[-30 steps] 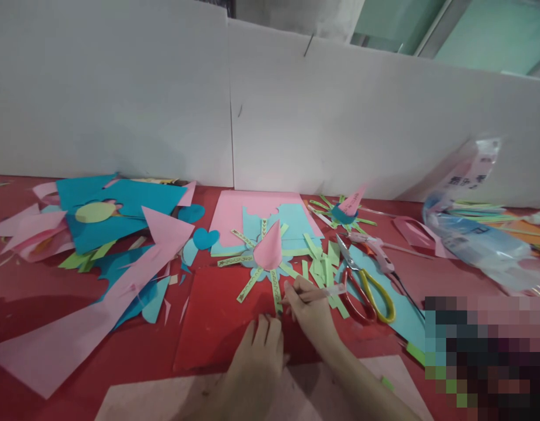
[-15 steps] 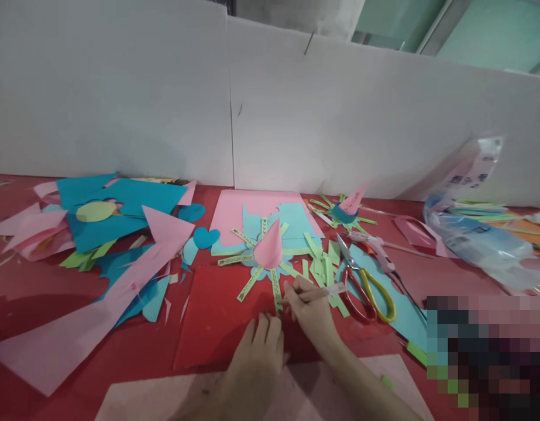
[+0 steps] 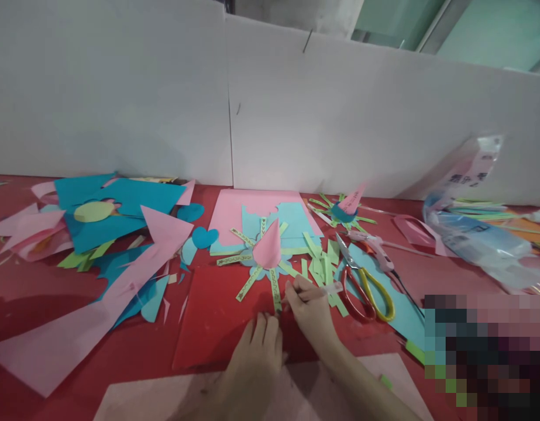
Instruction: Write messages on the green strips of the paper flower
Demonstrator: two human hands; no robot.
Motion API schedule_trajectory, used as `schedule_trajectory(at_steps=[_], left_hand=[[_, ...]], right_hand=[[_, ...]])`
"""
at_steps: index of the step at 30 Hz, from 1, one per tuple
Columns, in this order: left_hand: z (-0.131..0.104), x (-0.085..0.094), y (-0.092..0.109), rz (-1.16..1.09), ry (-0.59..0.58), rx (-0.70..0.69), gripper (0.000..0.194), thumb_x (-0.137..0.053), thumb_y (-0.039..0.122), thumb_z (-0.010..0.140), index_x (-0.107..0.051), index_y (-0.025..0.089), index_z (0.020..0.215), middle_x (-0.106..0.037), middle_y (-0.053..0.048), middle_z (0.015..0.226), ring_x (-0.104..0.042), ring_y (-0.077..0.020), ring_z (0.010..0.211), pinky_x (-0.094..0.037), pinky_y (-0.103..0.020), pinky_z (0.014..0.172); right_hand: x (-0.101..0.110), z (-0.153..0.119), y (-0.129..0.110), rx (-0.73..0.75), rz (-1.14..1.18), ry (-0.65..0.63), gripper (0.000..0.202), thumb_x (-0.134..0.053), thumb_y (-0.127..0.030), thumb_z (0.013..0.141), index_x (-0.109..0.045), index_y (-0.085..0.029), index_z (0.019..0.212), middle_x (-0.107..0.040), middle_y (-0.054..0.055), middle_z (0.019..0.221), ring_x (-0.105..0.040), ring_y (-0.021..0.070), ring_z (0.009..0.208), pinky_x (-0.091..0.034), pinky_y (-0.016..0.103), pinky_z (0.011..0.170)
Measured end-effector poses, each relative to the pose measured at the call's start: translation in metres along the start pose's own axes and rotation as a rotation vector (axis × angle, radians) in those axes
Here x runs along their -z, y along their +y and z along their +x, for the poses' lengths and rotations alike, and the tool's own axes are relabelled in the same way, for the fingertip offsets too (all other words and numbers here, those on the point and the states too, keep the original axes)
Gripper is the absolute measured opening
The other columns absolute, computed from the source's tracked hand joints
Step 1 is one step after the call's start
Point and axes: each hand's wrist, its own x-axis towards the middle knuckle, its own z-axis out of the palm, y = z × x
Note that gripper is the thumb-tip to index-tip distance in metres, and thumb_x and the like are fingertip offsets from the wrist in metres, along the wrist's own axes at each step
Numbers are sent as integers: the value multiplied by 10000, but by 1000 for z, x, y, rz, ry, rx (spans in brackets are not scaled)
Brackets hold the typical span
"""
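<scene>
Right hand, clamped on pen; left hand, hold uncertain, beside near pale-green strip of cone-topped paper flower; hazard I log remotely: crooked marks, should the strip slip.

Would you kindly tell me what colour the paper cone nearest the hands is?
The paper cone is pink; it shows best in the head view.

Scissors and cut paper suggest a craft workspace.
</scene>
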Motion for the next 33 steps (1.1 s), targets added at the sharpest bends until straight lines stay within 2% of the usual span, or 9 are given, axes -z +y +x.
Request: schedule_trajectory(at_steps=[7,13,20,24,29,33], left_hand=[[-2,-2,0,-1,29,9,238,-496,260,804,-623,115,944,-596,-102,921,-551,-209,885,-454,-320,731],[-2,-3,-1,2,22,4,237,-512,264,791,-622,118,941,-597,-97,947,-552,-207,890,-459,-316,742],[-1,-2,0,-4,8,2,239,-513,259,794,-616,103,942,-591,-108,930,-547,-214,896,-463,-326,737],[-2,-1,0,-2,-3,9,237,-511,265,797,-615,115,947,-587,-104,937,-544,-210,896,-459,-326,739],[0,1,-1,-3,27,9,227,-549,248,765,-631,110,926,-602,-98,931,-548,-213,883,-462,-319,740],[0,1,-1,-7,46,6,239,-569,257,745,-635,103,915,-608,-93,919,-553,-216,868,-467,-315,727]], right_hand=[[-1,1,-2,-14,21,-3,324,-447,-278,768,-263,-216,509,-386,-59,410,-376,87,396,-265,210,402],[-1,-1,2,-8,63,-99,335,-453,-283,780,-252,-220,521,-305,-83,374,-335,85,377,-287,213,414],[-2,-1,1,-23,134,-36,324,-459,-345,790,-314,-222,527,-347,-74,377,-392,94,387,-312,211,403],[-2,-1,1,-13,108,-12,317,-472,-328,769,-326,-219,509,-375,-65,379,-403,93,390,-299,204,388],[1,0,0,0,34,-40,296,-457,-250,751,-312,-213,495,-421,-52,412,-402,90,403,-293,202,401],[0,-1,1,-24,54,-75,311,-460,-271,774,-296,-215,516,-386,-63,414,-390,89,399,-297,201,402]])
